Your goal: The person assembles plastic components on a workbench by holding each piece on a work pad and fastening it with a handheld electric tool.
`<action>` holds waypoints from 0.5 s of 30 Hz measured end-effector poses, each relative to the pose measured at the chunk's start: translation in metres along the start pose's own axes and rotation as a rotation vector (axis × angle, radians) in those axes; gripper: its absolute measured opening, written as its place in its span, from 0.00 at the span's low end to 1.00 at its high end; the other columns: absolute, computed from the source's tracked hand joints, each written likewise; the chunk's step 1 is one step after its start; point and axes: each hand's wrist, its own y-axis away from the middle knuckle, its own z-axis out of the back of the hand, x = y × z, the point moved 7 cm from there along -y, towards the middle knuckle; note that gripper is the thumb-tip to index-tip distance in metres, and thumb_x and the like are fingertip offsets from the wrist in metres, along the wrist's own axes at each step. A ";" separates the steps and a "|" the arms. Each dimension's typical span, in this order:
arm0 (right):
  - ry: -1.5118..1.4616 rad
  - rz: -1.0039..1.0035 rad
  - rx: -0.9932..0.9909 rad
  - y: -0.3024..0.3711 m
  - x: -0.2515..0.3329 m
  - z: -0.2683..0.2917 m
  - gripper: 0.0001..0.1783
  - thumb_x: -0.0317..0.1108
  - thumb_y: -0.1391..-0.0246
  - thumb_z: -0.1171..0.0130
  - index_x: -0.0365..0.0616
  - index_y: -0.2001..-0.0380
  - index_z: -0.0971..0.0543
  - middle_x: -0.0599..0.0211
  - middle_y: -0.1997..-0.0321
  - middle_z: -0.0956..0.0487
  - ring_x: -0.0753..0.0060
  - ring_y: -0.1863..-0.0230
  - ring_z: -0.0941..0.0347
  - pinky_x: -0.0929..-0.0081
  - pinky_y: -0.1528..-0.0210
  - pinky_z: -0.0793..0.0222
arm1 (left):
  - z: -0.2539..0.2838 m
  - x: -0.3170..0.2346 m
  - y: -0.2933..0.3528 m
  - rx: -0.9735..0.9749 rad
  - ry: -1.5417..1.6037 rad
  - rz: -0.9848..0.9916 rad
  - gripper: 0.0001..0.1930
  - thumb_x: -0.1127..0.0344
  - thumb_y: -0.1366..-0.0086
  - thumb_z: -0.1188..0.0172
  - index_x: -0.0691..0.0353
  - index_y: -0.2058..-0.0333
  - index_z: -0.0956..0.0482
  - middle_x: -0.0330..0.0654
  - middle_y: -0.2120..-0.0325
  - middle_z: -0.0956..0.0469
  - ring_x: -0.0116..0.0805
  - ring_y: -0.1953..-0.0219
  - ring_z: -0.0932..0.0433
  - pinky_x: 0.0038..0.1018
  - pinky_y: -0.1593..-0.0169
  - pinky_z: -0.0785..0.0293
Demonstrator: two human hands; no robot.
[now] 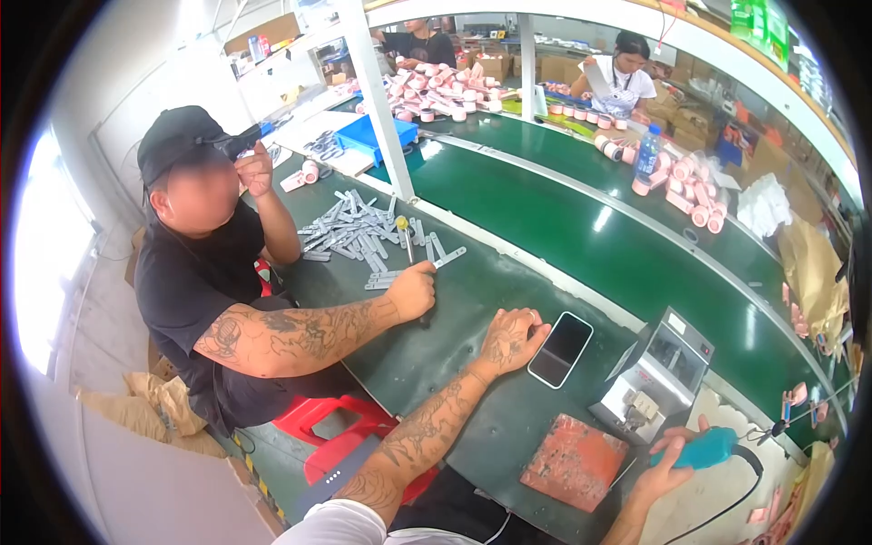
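Looks like the tool-handling stage: right hand (674, 456) fingers wrapped on teal handheld device (710, 448) at view's 4 o'clock, left hand (509, 341) fingers bent, can't tell if holding, phone (560, 350) at its 3 o'clock; next move probably needs black cable (759, 474) slack

The tool (706, 449) is teal, the phone (560, 350) black with a white rim, the slab (574, 461) mottled red and grey, the table (481, 295) dark green, the belt (509, 202) brighter green, the bin (374, 136) blue, the strips (361, 238) grey, and the cap (174, 136) black.
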 end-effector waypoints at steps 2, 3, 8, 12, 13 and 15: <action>-0.003 0.003 -0.005 0.001 0.000 0.001 0.34 0.42 0.37 0.41 0.29 0.36 0.36 0.65 0.67 0.26 0.79 0.75 0.33 0.82 0.75 0.36 | 0.002 -0.001 0.002 -0.020 -0.004 -0.001 0.14 0.53 0.31 0.43 0.57 0.68 0.23 0.40 0.70 0.22 0.45 0.61 0.22 0.44 0.49 0.32; -0.004 0.003 -0.009 0.001 -0.001 0.001 0.34 0.42 0.36 0.41 0.29 0.36 0.36 0.65 0.68 0.26 0.80 0.75 0.33 0.82 0.75 0.36 | 0.003 -0.001 0.002 -0.025 -0.005 -0.002 0.14 0.53 0.31 0.43 0.57 0.68 0.23 0.40 0.70 0.22 0.45 0.61 0.22 0.44 0.49 0.32; 0.002 0.006 -0.008 0.002 -0.005 0.005 0.36 0.45 0.36 0.41 0.28 0.36 0.37 0.65 0.69 0.26 0.79 0.75 0.32 0.81 0.75 0.36 | 0.003 -0.003 0.002 -0.022 0.003 -0.019 0.13 0.54 0.31 0.42 0.57 0.69 0.23 0.40 0.71 0.22 0.43 0.62 0.22 0.42 0.51 0.33; -0.035 0.053 -0.007 -0.001 0.002 0.002 0.41 0.53 0.35 0.42 0.27 0.36 0.37 0.65 0.69 0.27 0.78 0.76 0.32 0.80 0.75 0.35 | 0.004 -0.003 0.001 -0.033 -0.011 -0.027 0.13 0.54 0.31 0.42 0.57 0.69 0.23 0.39 0.71 0.22 0.43 0.62 0.22 0.41 0.52 0.33; -0.034 0.055 -0.008 -0.001 0.001 0.003 0.41 0.53 0.35 0.42 0.27 0.36 0.37 0.65 0.69 0.27 0.78 0.76 0.32 0.80 0.75 0.35 | 0.004 -0.002 0.002 -0.036 -0.010 -0.032 0.13 0.54 0.31 0.42 0.57 0.69 0.23 0.39 0.71 0.22 0.43 0.62 0.22 0.41 0.52 0.33; -0.017 0.069 0.027 -0.001 -0.002 0.003 0.38 0.53 0.32 0.49 0.29 0.35 0.37 0.67 0.68 0.26 0.79 0.73 0.32 0.79 0.72 0.36 | 0.003 -0.002 0.002 -0.042 -0.009 -0.040 0.13 0.55 0.31 0.42 0.57 0.69 0.23 0.39 0.71 0.22 0.43 0.62 0.22 0.41 0.53 0.33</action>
